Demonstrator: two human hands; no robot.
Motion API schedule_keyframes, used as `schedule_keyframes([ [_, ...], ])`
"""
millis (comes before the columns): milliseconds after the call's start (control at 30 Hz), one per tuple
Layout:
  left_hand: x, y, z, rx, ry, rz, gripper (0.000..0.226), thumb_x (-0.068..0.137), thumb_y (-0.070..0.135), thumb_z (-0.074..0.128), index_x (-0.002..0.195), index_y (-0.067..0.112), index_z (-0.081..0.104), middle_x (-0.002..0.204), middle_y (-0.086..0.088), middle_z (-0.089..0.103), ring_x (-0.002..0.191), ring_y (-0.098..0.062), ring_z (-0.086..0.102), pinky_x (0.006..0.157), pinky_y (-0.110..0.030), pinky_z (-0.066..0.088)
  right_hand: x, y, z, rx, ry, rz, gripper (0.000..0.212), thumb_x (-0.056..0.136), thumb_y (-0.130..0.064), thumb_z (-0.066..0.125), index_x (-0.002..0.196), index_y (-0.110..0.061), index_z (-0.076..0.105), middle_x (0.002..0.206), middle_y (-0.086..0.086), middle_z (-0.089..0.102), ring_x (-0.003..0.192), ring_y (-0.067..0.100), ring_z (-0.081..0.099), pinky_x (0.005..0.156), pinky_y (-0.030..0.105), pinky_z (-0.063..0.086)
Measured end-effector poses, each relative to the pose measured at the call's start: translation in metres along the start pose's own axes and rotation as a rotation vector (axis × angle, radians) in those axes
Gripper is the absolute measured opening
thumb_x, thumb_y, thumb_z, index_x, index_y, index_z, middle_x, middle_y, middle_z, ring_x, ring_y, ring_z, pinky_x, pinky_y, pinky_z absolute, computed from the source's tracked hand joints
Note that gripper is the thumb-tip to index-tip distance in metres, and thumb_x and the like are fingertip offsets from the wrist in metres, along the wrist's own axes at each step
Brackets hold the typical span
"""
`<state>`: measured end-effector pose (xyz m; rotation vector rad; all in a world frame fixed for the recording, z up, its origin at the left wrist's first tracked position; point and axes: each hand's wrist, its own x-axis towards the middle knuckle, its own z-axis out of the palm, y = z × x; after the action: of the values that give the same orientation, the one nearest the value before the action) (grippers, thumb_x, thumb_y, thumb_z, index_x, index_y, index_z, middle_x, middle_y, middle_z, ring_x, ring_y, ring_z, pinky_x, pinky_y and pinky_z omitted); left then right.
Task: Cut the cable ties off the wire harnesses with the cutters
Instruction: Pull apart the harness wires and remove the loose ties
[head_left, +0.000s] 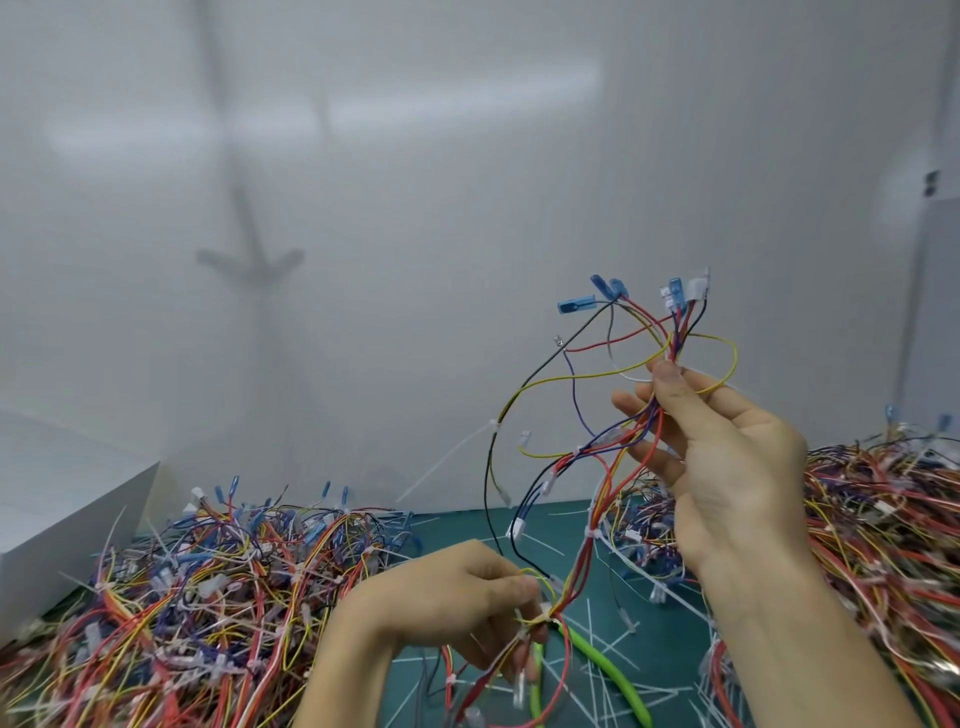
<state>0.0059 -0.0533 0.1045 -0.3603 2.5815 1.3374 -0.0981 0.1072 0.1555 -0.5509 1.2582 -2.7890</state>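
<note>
My right hand (727, 457) is raised and pinches the upper part of a wire harness (671, 343) between thumb and fingers. Blue and white connectors (675, 293) fan out above it. The harness hangs down to my left hand (457, 603), which pinches its lower end. White cable ties (591, 534) still bind the bundle, one with a long tail (452, 462). The green-handled cutters (608, 670) show just below my left fingers; I cannot tell whether that hand holds them or they lie on the mat.
A large pile of tied harnesses (208, 597) lies at the left and another pile (883, 519) at the right. Between them is a green cutting mat (467, 530) strewn with cut tie pieces (623, 623). A white box (67, 519) stands far left, with a white wall behind.
</note>
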Motion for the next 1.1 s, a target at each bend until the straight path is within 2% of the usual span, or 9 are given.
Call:
schedule_keyframes([
  [200, -0.003, -0.001, -0.001, -0.079, 0.070, 0.041, 0.036, 0.106, 0.032, 0.037, 0.092, 0.016, 0.066, 0.076, -0.004, 0.064, 0.073, -0.021, 0.064, 0.070, -0.029, 0.052, 0.001, -0.002, -0.001, -0.003, 0.013, -0.007, 0.004, 0.087, -0.014, 0.071, 0.084, -0.011, 0.072, 0.068, 0.002, 0.071, 0.065, 0.016, 0.075, 0.046, 0.022, 0.053],
  [400, -0.007, -0.009, -0.008, -0.107, 0.161, 0.101, 0.023, 0.100, 0.017, 0.053, 0.108, -0.001, 0.066, 0.081, -0.005, 0.059, 0.075, -0.013, 0.061, 0.076, -0.025, 0.056, 0.003, -0.005, -0.003, -0.001, 0.015, -0.008, 0.006, 0.088, -0.014, 0.071, 0.082, -0.013, 0.070, 0.066, -0.001, 0.069, 0.062, 0.014, 0.074, 0.044, 0.021, 0.051],
  [467, -0.006, -0.012, -0.010, -0.005, 0.192, 0.092, 0.017, 0.097, 0.013, 0.058, 0.106, 0.003, 0.069, 0.082, -0.005, 0.064, 0.072, -0.008, 0.062, 0.073, -0.023, 0.054, 0.002, -0.005, -0.002, 0.003, 0.005, -0.004, 0.006, 0.088, -0.013, 0.071, 0.082, -0.013, 0.070, 0.065, -0.001, 0.069, 0.062, 0.014, 0.073, 0.044, 0.021, 0.050],
  [567, -0.002, -0.018, -0.010, 0.147, 0.227, -0.015, 0.018, 0.093, 0.022, 0.063, 0.094, 0.007, 0.073, 0.076, 0.001, 0.072, 0.065, -0.007, 0.063, 0.068, -0.025, 0.054, 0.001, -0.003, -0.001, 0.012, -0.010, -0.002, 0.005, 0.087, -0.012, 0.071, 0.082, -0.013, 0.070, 0.064, -0.001, 0.069, 0.061, 0.015, 0.073, 0.044, 0.022, 0.051],
  [667, 0.001, -0.024, -0.009, 0.149, 0.227, -0.100, 0.029, 0.096, 0.030, 0.058, 0.087, 0.008, 0.075, 0.080, -0.002, 0.076, 0.060, -0.011, 0.062, 0.057, -0.020, 0.050, 0.000, -0.002, 0.000, 0.012, -0.017, -0.007, 0.005, 0.086, -0.013, 0.072, 0.081, -0.014, 0.071, 0.063, -0.002, 0.069, 0.061, 0.015, 0.073, 0.044, 0.022, 0.051],
  [733, 0.002, -0.025, -0.010, 0.123, 0.303, -0.110, 0.030, 0.097, 0.030, 0.055, 0.082, 0.010, 0.073, 0.080, -0.003, 0.077, 0.054, -0.011, 0.063, 0.052, -0.019, 0.049, 0.000, -0.002, 0.000, 0.015, -0.025, -0.009, 0.005, 0.086, -0.013, 0.073, 0.081, -0.014, 0.071, 0.063, -0.001, 0.069, 0.061, 0.016, 0.073, 0.045, 0.023, 0.052],
  [867, 0.000, -0.024, -0.015, -0.117, 0.511, -0.016, 0.024, 0.098, 0.020, 0.055, 0.085, 0.007, 0.070, 0.077, -0.009, 0.076, 0.053, -0.018, 0.067, 0.048, -0.023, 0.052, 0.000, -0.003, -0.001, 0.006, -0.033, -0.006, 0.004, 0.086, -0.013, 0.072, 0.082, -0.014, 0.071, 0.063, -0.002, 0.069, 0.060, 0.015, 0.073, 0.045, 0.021, 0.052],
  [1000, -0.006, -0.019, -0.020, -0.453, 0.668, 0.125, 0.020, 0.100, 0.015, 0.053, 0.095, 0.004, 0.069, 0.080, -0.018, 0.075, 0.074, -0.054, 0.067, 0.046, -0.027, 0.056, 0.001, -0.002, -0.001, -0.001, -0.039, 0.001, 0.005, 0.088, -0.012, 0.071, 0.083, -0.013, 0.071, 0.062, -0.003, 0.069, 0.061, 0.014, 0.073, 0.045, 0.021, 0.052],
  [1100, -0.012, -0.013, -0.021, -0.572, 0.714, 0.216, 0.020, 0.102, 0.017, 0.049, 0.102, 0.009, 0.068, 0.083, -0.018, 0.075, 0.075, -0.047, 0.071, 0.046, -0.022, 0.053, 0.001, -0.001, -0.001, 0.011, -0.042, 0.007, 0.006, 0.089, -0.012, 0.069, 0.084, -0.012, 0.071, 0.062, -0.002, 0.068, 0.062, 0.014, 0.073, 0.047, 0.023, 0.053],
])
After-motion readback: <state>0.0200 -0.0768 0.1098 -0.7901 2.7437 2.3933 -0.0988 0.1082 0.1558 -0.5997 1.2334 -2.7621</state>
